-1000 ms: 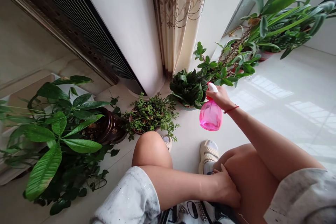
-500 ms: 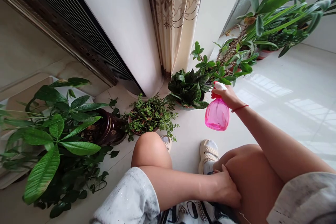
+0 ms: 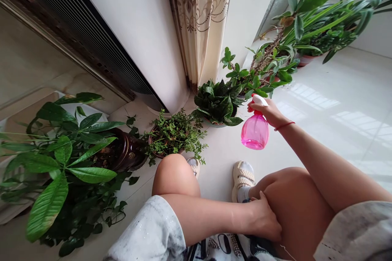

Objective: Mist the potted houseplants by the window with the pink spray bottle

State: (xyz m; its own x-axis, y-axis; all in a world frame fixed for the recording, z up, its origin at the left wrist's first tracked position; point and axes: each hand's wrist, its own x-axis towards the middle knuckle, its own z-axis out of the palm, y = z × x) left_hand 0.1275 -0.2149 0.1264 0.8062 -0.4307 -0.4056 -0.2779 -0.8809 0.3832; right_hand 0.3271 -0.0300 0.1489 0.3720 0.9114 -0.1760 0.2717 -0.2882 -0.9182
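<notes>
My right hand (image 3: 269,112) is closed round the neck of a pink see-through spray bottle (image 3: 255,132), fingers at its red and white trigger head. A little pink-looking liquid shows at the bottom. The bottle hangs above the floor, just right of a dark-leaved potted plant (image 3: 217,102) and apart from it. My left hand (image 3: 265,218) rests against my right leg near the knee with nothing in it; its fingers are partly hidden, but those that show lie stretched along the skin.
A small-leaved bushy plant (image 3: 174,132) stands in front of my left knee. Farther left, a broad-leaved plant (image 3: 64,163) rises near a brown glazed pot (image 3: 131,151). Behind are a tall white appliance (image 3: 137,28) and a curtain (image 3: 202,20). More potted plants (image 3: 321,20) line the back right.
My right hand and the spray bottle have shifted slightly to the right and up. The plants and curtain sit a little farther left in view. My left hand stays on my leg.
</notes>
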